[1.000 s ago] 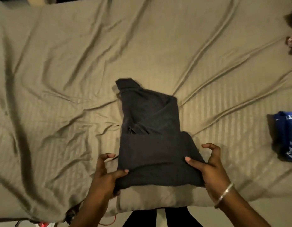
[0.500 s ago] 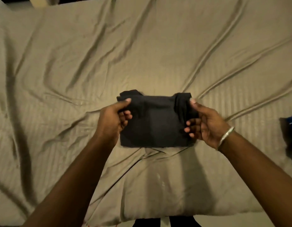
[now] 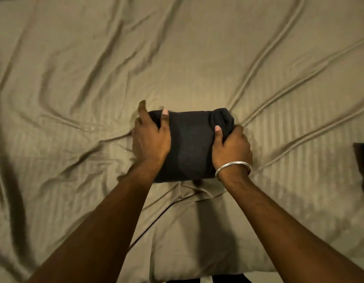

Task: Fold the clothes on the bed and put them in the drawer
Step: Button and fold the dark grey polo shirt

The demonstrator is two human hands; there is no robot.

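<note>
Charcoal folded garment (image 3: 189,144), gripped at both ends by left hand (image 3: 150,137) and right hand (image 3: 231,149): keep edges squared, press flat on bed (image 3: 197,58).

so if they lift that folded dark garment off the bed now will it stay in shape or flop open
The dark garment is soft cloth, so it would probably sag if lifted by one edge. With the left hand and right hand on opposite sides, the fold will likely hold. The bunched lump at its far right corner looks loose and may slip out.
</note>
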